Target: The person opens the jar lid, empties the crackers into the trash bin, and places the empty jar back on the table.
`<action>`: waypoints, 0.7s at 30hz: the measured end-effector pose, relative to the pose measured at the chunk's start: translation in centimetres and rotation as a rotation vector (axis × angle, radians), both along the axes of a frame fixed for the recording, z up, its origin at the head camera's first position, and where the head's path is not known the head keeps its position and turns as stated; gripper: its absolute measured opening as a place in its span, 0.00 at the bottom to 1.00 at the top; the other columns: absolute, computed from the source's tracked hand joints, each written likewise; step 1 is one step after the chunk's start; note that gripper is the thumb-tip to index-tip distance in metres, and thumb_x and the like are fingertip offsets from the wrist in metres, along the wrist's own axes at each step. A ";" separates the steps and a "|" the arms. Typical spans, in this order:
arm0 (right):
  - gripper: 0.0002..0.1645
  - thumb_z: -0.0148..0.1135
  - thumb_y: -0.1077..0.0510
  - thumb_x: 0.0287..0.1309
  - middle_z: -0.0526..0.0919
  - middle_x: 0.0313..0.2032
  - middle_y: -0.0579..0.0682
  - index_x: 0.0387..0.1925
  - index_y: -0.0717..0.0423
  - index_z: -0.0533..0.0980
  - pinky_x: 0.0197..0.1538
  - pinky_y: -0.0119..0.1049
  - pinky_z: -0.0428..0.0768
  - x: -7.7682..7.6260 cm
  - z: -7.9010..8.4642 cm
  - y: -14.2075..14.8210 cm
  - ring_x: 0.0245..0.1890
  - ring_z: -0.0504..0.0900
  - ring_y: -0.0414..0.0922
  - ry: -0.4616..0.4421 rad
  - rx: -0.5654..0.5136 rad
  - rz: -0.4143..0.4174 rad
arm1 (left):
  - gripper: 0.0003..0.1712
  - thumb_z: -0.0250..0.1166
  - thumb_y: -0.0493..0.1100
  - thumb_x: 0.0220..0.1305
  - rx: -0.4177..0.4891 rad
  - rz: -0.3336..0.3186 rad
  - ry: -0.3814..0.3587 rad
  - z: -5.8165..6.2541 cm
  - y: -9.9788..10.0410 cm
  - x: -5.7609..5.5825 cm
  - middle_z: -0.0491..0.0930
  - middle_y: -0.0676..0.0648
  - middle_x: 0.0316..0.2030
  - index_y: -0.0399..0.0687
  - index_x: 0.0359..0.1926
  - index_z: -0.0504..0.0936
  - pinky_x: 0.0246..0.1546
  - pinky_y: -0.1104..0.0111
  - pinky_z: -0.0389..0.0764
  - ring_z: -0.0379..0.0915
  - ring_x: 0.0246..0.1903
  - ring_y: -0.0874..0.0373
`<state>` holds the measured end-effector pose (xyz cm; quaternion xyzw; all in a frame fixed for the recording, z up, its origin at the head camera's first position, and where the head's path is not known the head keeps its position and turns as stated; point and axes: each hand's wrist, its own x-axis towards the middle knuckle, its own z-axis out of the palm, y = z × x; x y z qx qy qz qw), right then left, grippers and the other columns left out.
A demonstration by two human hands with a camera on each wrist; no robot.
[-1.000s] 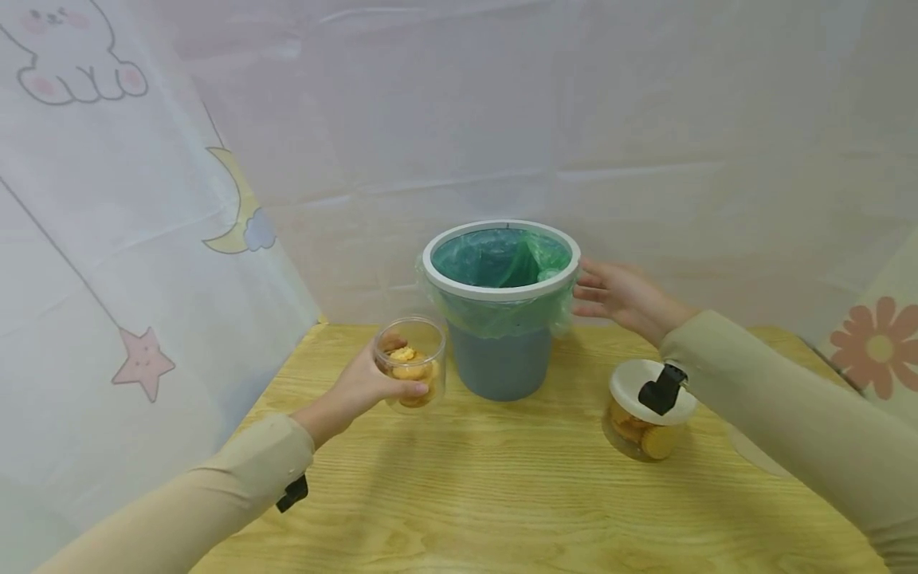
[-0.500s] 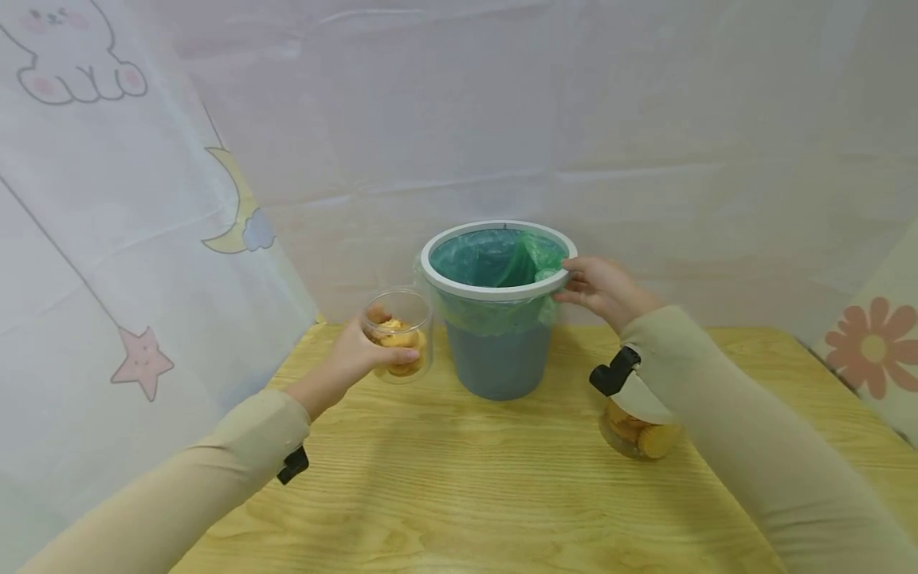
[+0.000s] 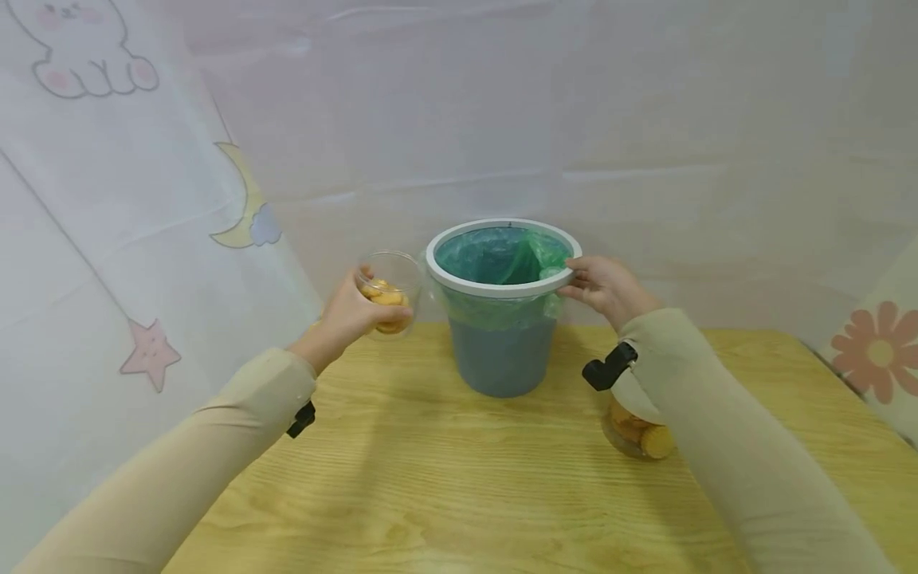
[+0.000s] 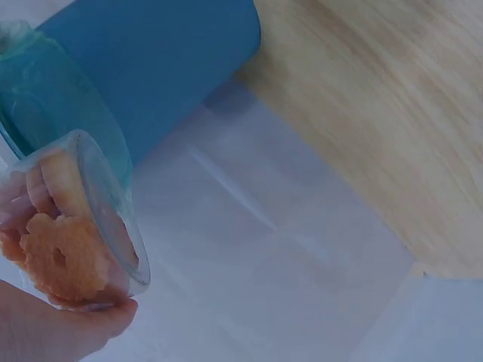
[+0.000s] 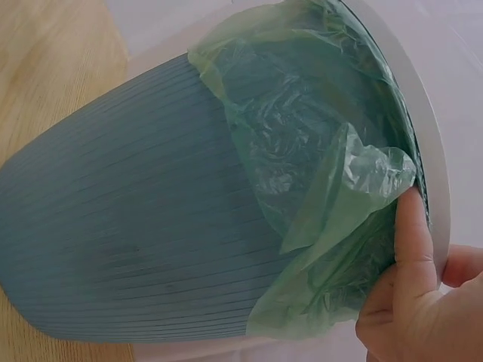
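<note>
Left hand (image 3: 347,315), fingers curled round cup (image 3: 407,279) of biscuits (image 3: 385,297), holds it above worktop (image 3: 459,494) beside bin (image 3: 502,359); right hand (image 3: 606,291), opposite, pinches bin's rim (image 3: 495,291), jar (image 3: 634,430) standing on near side of that hand, partly hidden behind sleeve (image 3: 692,383).

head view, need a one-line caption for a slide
Left hand holds a jar of cookies beside a bin; right hand grips the bin's rim.

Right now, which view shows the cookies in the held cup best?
The left wrist view: it shows the cookies large, through the cup's clear wall, with one scalloped edge plain. The head view shows them smaller, partly behind the left hand's thumb. The right wrist view doesn't show them.
</note>
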<state>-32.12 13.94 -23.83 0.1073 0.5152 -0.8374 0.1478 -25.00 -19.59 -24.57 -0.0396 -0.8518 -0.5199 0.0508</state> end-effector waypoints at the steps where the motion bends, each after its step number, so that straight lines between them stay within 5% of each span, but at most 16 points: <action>1: 0.40 0.42 0.64 0.72 0.46 0.74 0.52 0.77 0.50 0.36 0.56 0.32 0.71 0.0 0.0 0.0 0.72 0.53 0.46 -0.007 -0.004 -0.004 | 0.56 0.76 0.40 0.50 -0.014 0.005 0.012 0.2 0.0 -0.2 0.65 0.35 0.59 0.36 0.71 0.49 0.55 0.59 0.72 0.68 0.55 0.45; 13: 0.42 0.42 0.63 0.73 0.44 0.74 0.51 0.77 0.47 0.33 0.58 0.34 0.69 -0.3 0.2 0.2 0.72 0.52 0.46 -0.031 0.004 0.012 | 0.51 0.77 0.39 0.47 -0.095 -0.031 0.102 1.9 1.2 -1.4 0.68 0.36 0.54 0.33 0.66 0.56 0.49 0.60 0.76 0.71 0.48 0.46; 21: 0.42 0.42 0.62 0.73 0.46 0.73 0.51 0.77 0.46 0.34 0.59 0.35 0.68 -0.2 0.3 0.3 0.72 0.52 0.46 -0.036 0.006 0.014 | 0.52 0.79 0.38 0.44 -0.208 0.000 0.209 3.3 2.1 -2.2 0.70 0.37 0.52 0.33 0.66 0.58 0.50 0.58 0.77 0.72 0.48 0.45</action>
